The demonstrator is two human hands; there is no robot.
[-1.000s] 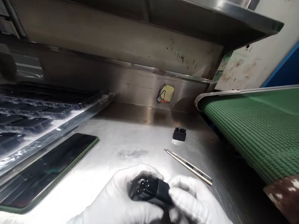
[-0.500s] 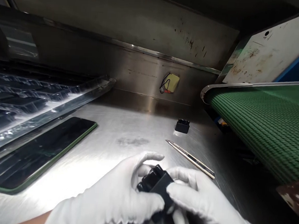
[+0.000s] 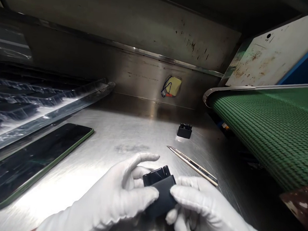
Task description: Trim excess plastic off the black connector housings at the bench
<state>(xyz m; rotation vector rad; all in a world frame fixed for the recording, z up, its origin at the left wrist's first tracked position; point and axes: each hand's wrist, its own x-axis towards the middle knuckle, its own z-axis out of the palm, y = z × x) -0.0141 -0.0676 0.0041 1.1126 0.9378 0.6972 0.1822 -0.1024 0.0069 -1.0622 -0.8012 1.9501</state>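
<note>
A black block-shaped part (image 3: 161,197) with glossy pieces at its top end is held between both white-gloved hands, low in the middle of the head view. My left hand (image 3: 127,194) grips its left side, thumb on the front face and index finger raised clear above. On the right edge, my right hand (image 3: 200,203) closes with thumb and fingers. A similar black part (image 3: 185,131) stands on the metal table beyond the hands. Between it and my right hand lies a slim pen-like cutter (image 3: 192,164), its tip pointing up and left.
A phone with a green edge (image 3: 34,163) lies at the left, beside clear plastic trays (image 3: 46,104) of dark parts. A green conveyor belt (image 3: 270,116) runs along the right. A yellow item with a dark cord (image 3: 174,86) is at the metal back wall.
The held black part has turned so its broad face shows more, and its glossy end looks different. My left hand has moved slightly left. The whole view has shifted a little.
</note>
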